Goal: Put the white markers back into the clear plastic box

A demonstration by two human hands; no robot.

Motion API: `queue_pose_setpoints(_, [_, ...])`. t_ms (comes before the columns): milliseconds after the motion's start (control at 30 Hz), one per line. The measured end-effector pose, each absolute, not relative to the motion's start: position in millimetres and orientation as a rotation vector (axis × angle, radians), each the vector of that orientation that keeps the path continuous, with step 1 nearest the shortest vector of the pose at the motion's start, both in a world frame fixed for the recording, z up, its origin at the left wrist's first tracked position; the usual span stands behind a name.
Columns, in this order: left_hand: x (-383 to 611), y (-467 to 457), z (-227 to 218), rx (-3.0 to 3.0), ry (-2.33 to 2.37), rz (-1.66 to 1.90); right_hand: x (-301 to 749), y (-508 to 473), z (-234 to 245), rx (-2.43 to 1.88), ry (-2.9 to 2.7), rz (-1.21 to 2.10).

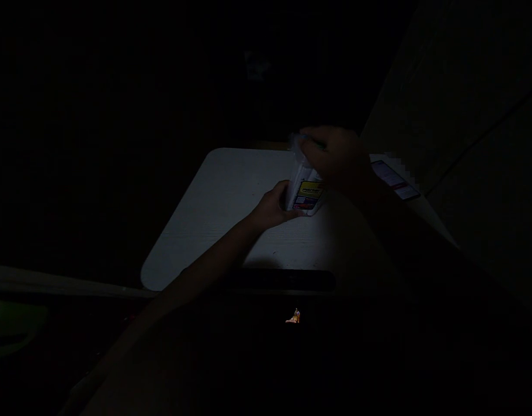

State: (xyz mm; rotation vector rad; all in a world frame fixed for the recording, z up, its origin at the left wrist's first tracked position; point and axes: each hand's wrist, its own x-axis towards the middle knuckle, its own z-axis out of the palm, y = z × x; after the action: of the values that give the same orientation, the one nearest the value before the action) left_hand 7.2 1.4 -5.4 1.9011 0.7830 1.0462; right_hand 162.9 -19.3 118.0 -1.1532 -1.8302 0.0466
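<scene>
A clear plastic pack (295,184) stands tilted over the white table, its yellow label (311,189) reading something like "marker". My left hand (272,207) is closed round its lower left side, thumb on the near left and fingers under the bottom. Over the top opening, my right hand (333,150) is closed with fingers bent down at the rim. Something thin and dark bluish shows by those fingers, too dim to name. What lies inside the pack is mostly hidden by the right hand and the darkness.
The small white table (214,214) has rounded corners and a dark slot (287,279) along its near edge. A phone or tablet with a lit-looking screen (396,180) lies at the far right. A cable (478,138) runs along the wall. A greenish object (14,326) shows at lower left.
</scene>
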Motion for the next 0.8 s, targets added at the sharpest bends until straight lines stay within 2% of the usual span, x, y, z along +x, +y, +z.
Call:
queue_pose_setpoints(200, [3, 5, 0, 1.769, 0.762, 1.125, 178, -19, 114, -1.255, -1.656, 0.223])
queue_pose_setpoints(400, [-1, 12, -2, 1.619, 0.855, 1.253, 204, -3, 68, -1.196, -1.368, 0.385])
queue_pose_setpoints(633, [-2, 16, -9, 1.614, 0.827, 1.329, 215, -1, 19, -1.262, -1.307, 0.431])
queue_pose_setpoints(800, [-1, 16, -5, 1.388, 0.83, 1.378, 212, 5, -1, -1.22, -1.355, 0.472])
